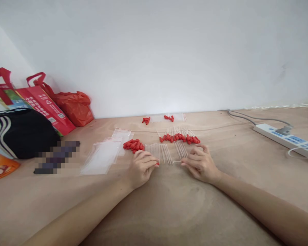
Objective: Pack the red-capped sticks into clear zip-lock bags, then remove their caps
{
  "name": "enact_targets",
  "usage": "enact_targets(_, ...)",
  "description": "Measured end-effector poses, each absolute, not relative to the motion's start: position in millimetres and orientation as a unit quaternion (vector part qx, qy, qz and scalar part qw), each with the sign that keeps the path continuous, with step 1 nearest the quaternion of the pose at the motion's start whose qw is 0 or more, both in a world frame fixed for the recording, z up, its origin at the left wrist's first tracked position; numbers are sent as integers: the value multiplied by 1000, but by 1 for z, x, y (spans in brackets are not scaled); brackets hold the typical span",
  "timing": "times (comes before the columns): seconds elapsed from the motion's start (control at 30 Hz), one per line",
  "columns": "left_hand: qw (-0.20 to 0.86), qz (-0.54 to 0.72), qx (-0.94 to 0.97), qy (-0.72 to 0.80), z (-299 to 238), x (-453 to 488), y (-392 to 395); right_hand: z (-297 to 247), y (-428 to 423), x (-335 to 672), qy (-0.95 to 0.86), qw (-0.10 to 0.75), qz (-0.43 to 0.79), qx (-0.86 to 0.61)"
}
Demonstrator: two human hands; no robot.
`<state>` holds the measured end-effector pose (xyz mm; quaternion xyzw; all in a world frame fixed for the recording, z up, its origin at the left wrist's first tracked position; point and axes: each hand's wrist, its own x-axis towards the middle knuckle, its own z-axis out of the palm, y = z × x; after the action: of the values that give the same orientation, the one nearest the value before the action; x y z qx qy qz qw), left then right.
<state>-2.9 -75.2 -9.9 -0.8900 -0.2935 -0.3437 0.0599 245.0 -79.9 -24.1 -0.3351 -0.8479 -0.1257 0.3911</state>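
Observation:
My left hand (141, 168) rests on the wooden table (169, 205), fingers curled in a pinch on a small red rubber cap at its fingertips. My right hand (200, 163) pinches the end of a thin clear tube (176, 161) lying on the table. Between the hands lie rows of clear tubes (160, 152). A heap of loose red caps (133, 145) sits just beyond my left hand. Farther back is a row of tubes fitted with red caps (179, 137).
Clear zip bags (102, 155) lie left of the caps. Two filled bags (164, 118) sit by the wall. Red shopping bags (41, 102), a black pouch (20, 133) and an orange packet (0, 165) crowd the left. A white power strip (287, 139) lies right.

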Motion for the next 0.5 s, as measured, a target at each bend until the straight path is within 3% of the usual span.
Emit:
enact_targets(0.33, 37, -429, -767, -477, 12, -27, -52, -27, -70, 236, -802, 363, -114, -460)
enact_targets(0.5, -56, -369, -676, -635, 33, -65, -1, -28, -59, 227, -788, 369, -150, -469)
